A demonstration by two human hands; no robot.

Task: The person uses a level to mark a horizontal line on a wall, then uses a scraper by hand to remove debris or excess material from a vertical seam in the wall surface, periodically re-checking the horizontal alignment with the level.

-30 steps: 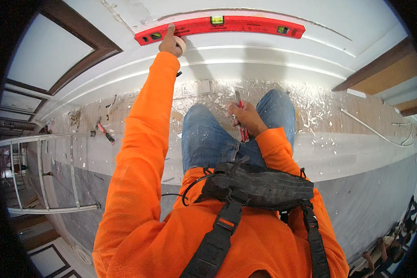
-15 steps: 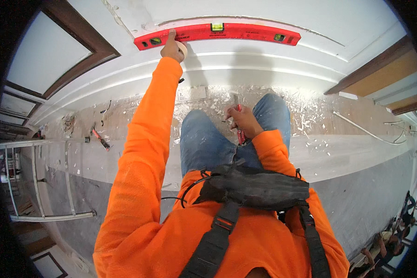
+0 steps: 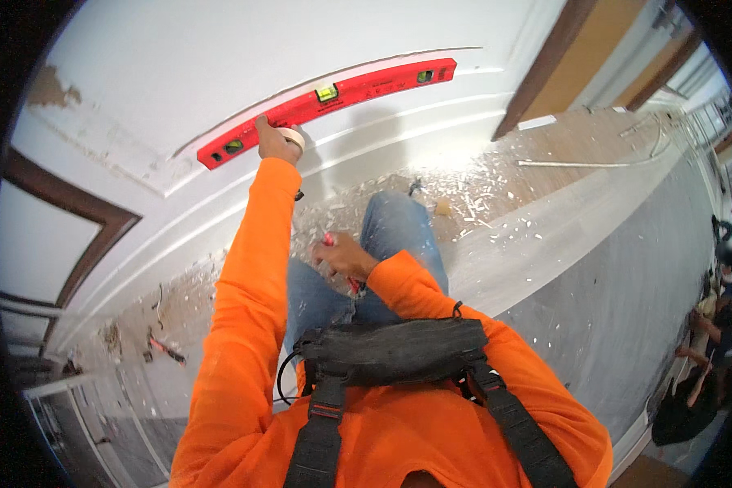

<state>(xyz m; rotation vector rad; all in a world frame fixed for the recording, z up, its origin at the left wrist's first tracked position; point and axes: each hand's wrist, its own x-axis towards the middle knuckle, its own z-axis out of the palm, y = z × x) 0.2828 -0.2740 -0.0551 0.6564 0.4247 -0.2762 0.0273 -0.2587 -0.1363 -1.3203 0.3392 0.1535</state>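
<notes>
Here's the level (image 3: pixel 358 89), slanting from ten o'clock to one against the wall (image 3: pixel 220 49)! Left hand (image 3: pixel 278 146), near eleven, touches it while gripping a tape roll (image 3: pixel 299 141); right hand (image 3: pixel 346 257), near dial centre, clenches a red tool (image 3: pixel 328 239).

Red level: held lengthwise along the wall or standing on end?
Lengthwise: the red level stretches along the wall, above the skirting, the left hand near its left end.
</notes>
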